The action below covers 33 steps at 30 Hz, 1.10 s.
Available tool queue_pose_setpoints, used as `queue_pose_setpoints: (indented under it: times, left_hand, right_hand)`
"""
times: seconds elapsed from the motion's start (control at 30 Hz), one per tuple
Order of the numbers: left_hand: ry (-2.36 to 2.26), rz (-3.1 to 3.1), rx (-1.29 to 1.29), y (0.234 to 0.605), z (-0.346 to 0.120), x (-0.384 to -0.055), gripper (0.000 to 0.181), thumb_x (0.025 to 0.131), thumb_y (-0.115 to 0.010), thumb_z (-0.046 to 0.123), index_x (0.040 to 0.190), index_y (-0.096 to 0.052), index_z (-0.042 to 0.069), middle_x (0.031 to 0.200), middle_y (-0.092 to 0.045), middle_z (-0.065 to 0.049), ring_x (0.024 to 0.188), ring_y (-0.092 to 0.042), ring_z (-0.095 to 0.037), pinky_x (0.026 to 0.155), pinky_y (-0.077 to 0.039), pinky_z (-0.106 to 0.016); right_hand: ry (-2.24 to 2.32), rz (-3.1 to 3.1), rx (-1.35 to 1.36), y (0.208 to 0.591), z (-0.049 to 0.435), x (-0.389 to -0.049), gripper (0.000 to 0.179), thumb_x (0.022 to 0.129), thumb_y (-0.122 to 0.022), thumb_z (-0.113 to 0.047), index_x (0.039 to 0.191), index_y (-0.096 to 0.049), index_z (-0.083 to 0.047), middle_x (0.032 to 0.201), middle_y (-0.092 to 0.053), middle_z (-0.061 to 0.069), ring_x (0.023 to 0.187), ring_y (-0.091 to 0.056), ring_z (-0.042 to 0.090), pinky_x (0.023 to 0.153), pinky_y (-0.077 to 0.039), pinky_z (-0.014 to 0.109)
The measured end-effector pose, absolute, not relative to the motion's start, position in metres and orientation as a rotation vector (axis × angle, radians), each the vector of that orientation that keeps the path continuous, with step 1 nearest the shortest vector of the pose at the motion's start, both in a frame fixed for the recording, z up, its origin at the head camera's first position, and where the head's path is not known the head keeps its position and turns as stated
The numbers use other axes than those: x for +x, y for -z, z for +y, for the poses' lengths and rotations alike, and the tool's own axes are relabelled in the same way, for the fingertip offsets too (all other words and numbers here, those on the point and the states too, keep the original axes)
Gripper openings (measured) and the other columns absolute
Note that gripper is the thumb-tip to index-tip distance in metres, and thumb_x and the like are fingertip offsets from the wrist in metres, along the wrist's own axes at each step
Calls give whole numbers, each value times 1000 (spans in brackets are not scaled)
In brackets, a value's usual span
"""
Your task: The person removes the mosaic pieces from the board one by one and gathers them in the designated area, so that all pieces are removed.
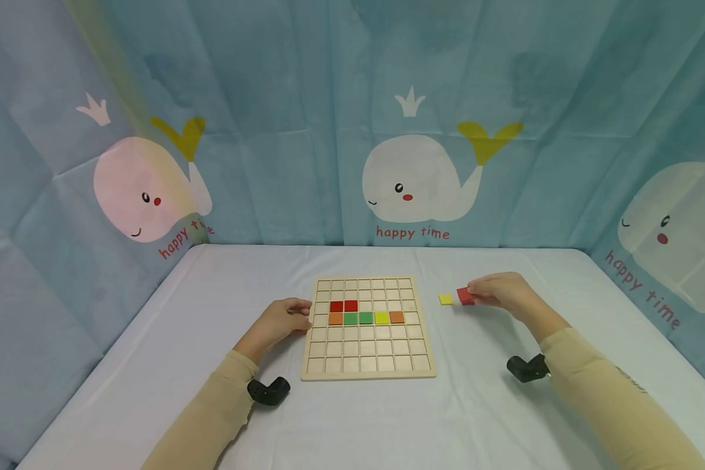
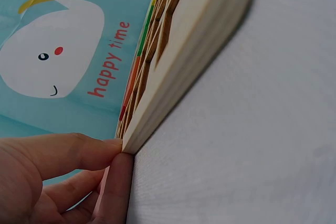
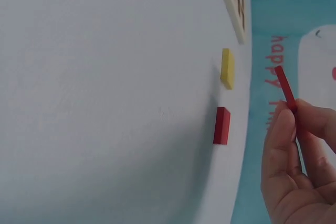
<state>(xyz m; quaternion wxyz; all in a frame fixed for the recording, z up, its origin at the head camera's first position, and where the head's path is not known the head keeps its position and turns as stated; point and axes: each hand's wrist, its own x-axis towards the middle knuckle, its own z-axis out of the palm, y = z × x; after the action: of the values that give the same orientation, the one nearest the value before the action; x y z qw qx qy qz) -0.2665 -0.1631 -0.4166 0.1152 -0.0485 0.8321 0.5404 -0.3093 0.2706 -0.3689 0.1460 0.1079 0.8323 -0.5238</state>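
A square wooden grid board (image 1: 367, 373) lies on the table, with several coloured tiles in its cells. At its left edge, my left hand (image 1: 280, 321) pinches the rim between thumb and finger; the left wrist view shows the fingertips (image 2: 113, 148) right on the wood. To the right of the board my right hand (image 1: 505, 294) holds a thin red tile (image 3: 285, 86) by its edge, raised off the table. Beneath it on the cloth lies a second red tile (image 3: 221, 126), largely overlapped in the head view. Beside that is a yellow tile (image 1: 445, 299).
On the board, two red tiles (image 1: 343, 306) sit above a row of orange, green, yellow and orange tiles (image 1: 366, 318). White cloth (image 1: 352, 424) covers the table. A blue curtain (image 1: 270, 183) with printed whales hangs behind and along the sides.
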Motion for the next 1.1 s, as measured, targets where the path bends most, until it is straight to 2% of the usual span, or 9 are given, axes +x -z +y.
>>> queue_pose_setpoints:
  times: [0.13,0.3,0.5,0.63,1.1]
  left_hand:
    - [-1590,2435,-135,416,-163,-266,51,85,-66,1,135,-56,-2,120,-59,-15,98,-61,-20,81,-57,-28]
    - [-1584,2428,-140,417,-163,-265,51,86,-66,2,136,-56,-1,120,-59,-15,99,-61,-20,82,-57,-29]
    - [-1585,2432,-157,416,-164,-266,51,85,-67,2,135,-57,0,120,-59,-14,99,-60,-20,82,-57,-28]
    - [-1583,2435,-157,416,-164,-266,52,85,-67,2,135,-57,0,120,-59,-14,99,-60,-20,81,-57,-28]
    - [-1584,2438,-161,417,-163,-267,51,85,-68,2,135,-57,0,120,-59,-14,98,-61,-20,81,-57,-29]
  right_hand:
    - [1495,2399,336,370,279,-310,58,92,-71,-24,138,-53,7,134,-60,22,86,-64,6,85,-57,23]
    - [1464,2415,394,372,288,-312,57,91,-72,-24,138,-54,5,126,-66,16,82,-65,5,79,-57,20]
    - [1479,2396,377,374,299,-313,57,91,-72,-24,136,-55,7,96,-71,-3,80,-62,4,76,-57,18]
    - [1599,2319,326,376,307,-314,58,91,-72,-17,137,-51,12,81,-69,-12,76,-66,-1,75,-57,17]
    - [1626,2283,425,380,317,-320,58,91,-72,-14,138,-49,12,76,-68,-11,72,-67,1,74,-58,20]
